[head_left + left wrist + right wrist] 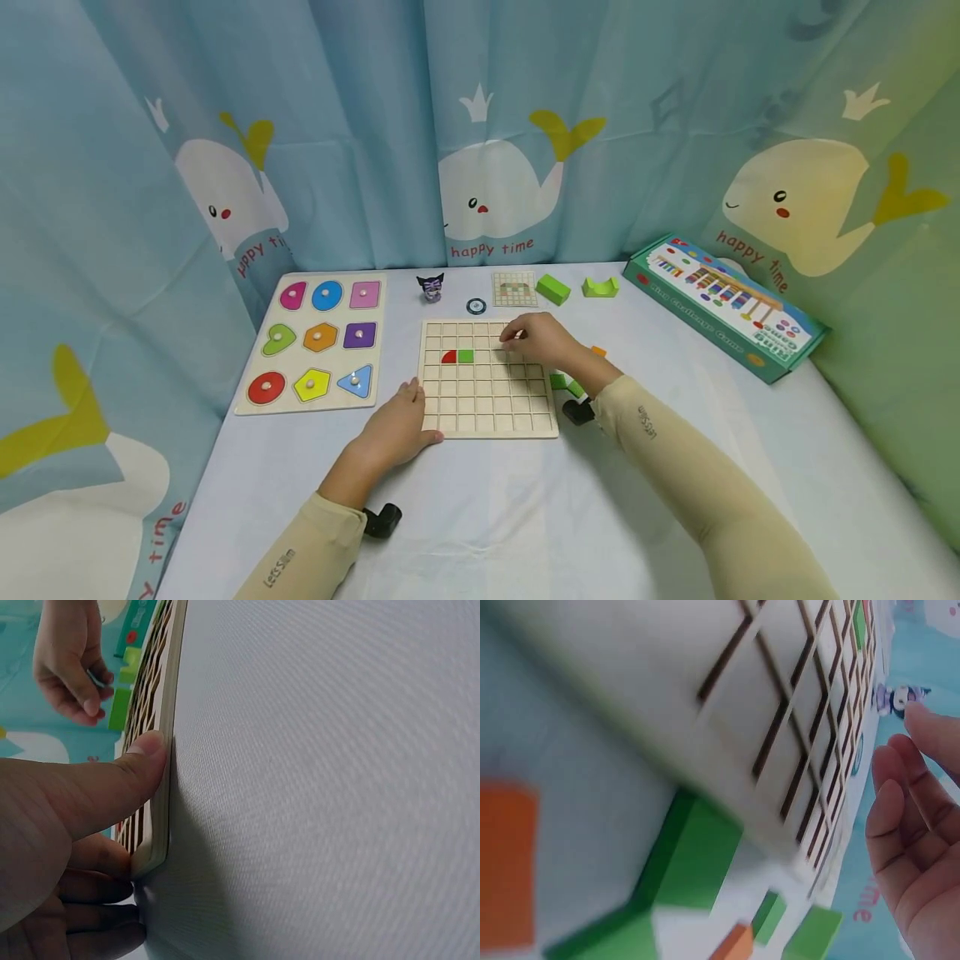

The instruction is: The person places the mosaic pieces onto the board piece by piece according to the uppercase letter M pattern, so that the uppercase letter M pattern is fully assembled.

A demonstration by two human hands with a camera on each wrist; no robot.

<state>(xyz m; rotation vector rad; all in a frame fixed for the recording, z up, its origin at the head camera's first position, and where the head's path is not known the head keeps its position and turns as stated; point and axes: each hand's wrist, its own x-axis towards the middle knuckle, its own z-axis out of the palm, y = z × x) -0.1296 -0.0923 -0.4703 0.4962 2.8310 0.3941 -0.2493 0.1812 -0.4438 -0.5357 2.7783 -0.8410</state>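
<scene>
A pale wooden grid board (487, 408) lies on the white table. On its upper left part sit a red quarter-round piece (449, 357) and a green square piece (466, 357), side by side. My left hand (393, 425) holds the board's near left corner, thumb on the front edge and fingers along the left side. Above the board's upper right part hovers my right hand (543, 340). Its fingers (889, 817) are loosely bent, the thumb stands apart from them, and no piece shows between them.
Green blocks (694, 851) and an orange block (502, 862) lie right of the board, partly under my right arm. Behind it are a pattern card (515, 289), a round disc (476, 307), a small figurine (431, 288) and a green arch block (601, 287). A shape puzzle (378, 333) lies left, a game box (723, 304) right.
</scene>
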